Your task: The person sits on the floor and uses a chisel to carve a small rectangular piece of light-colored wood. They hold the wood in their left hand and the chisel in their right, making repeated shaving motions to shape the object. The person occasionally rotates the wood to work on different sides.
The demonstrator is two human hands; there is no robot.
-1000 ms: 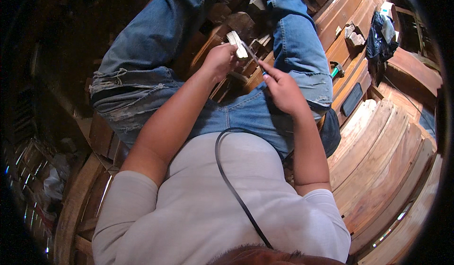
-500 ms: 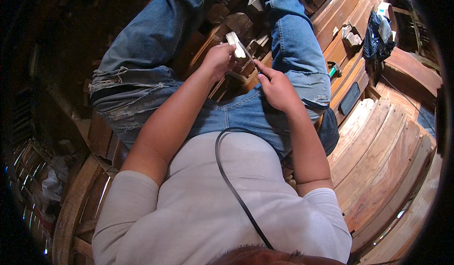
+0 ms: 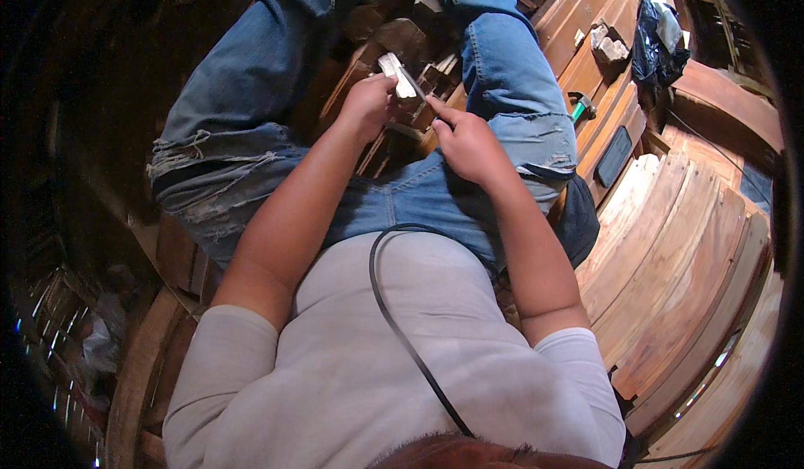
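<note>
Between my knees, my left hand (image 3: 367, 107) grips a small pale, whitish piece (image 3: 391, 65) that looks like wood. My right hand (image 3: 469, 146) is closed on a knife (image 3: 415, 85), its index finger stretched along the top. The thin grey blade points up and left and lies against or just beside the pale piece's right side; I cannot tell if they touch. The knife's handle is mostly hidden in my fist.
Dark wooden blocks (image 3: 400, 40) lie between my legs. On planks to the right are a green-handled hammer (image 3: 579, 107), a dark phone-like slab (image 3: 614, 157), a rough pale lump (image 3: 609, 43) and a black plastic bag (image 3: 655, 46). Curved boards (image 3: 670, 260) are stacked at right.
The whole view has shifted, so everything sits a little further left and up. Both hands keep nearly the same hold, with the blade still beside the pale piece.
</note>
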